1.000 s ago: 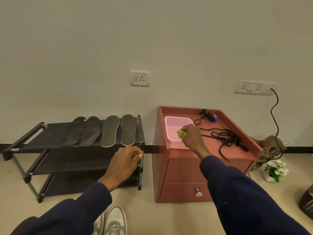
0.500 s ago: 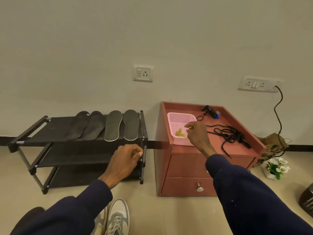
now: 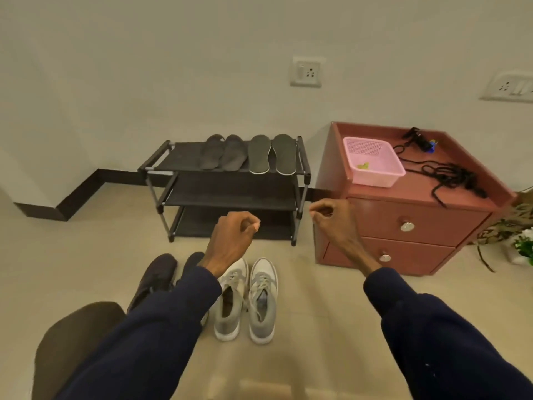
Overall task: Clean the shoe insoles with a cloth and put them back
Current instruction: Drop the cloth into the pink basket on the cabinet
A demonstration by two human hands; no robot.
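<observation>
Several insoles lie side by side on the top shelf of a black shoe rack (image 3: 236,199): a dark grey pair (image 3: 223,153) on the left and a white-edged pair (image 3: 272,154) on the right. A small yellow-green cloth (image 3: 362,166) lies inside a pink basket (image 3: 375,176) on the red-brown cabinet (image 3: 415,217). Grey sneakers (image 3: 248,298) and dark shoes (image 3: 161,277) stand on the floor in front of me. My left hand (image 3: 233,239) hovers above the shoes, fingers curled, holding nothing. My right hand (image 3: 337,223) is loosely curled beside the cabinet's front corner, empty too.
Black laces (image 3: 450,174) and a small black device (image 3: 418,138) lie on the cabinet top. A potted plant (image 3: 523,248) and a patterned bag (image 3: 513,220) sit at the right. A brown rounded seat (image 3: 75,342) is at the lower left. Wall sockets (image 3: 307,71) are above.
My right hand let go of the cloth into the pink basket and pulled back. My left hand came off the rack's post. My view drew back and down, bringing the shoes into sight.
</observation>
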